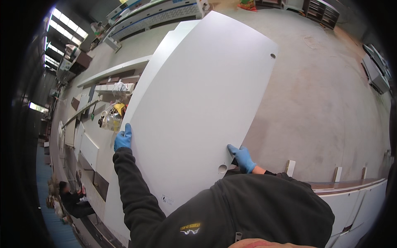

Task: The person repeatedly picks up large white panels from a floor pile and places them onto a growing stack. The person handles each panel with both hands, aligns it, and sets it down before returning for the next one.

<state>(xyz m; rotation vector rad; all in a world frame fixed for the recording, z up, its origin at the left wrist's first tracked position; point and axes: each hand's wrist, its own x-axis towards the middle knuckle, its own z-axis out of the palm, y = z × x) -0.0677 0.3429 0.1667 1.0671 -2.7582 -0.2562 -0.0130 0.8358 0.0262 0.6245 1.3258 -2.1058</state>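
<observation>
A large white panel (194,95) stretches away from my body, with a round hole near its far right corner and another at its near right edge. A small printed label (167,200) sticks to its near left part. My left hand (123,138), in a blue glove, grips the panel's left edge, thumb on top. On the right edge, close to the near hole, my blue-gloved right hand (243,158) is closed round the panel with its fingers partly hidden below. Another white panel (175,35) shows beneath, along the far left side.
Left of the panel, a clear plastic container (111,122) and bagged items sit among boards. A person (74,200) in dark clothes is at the lower left. Stacked white panels (343,208) stand at the lower right. A long machine (155,18) lies at the back; concrete floor (306,99) spreads right.
</observation>
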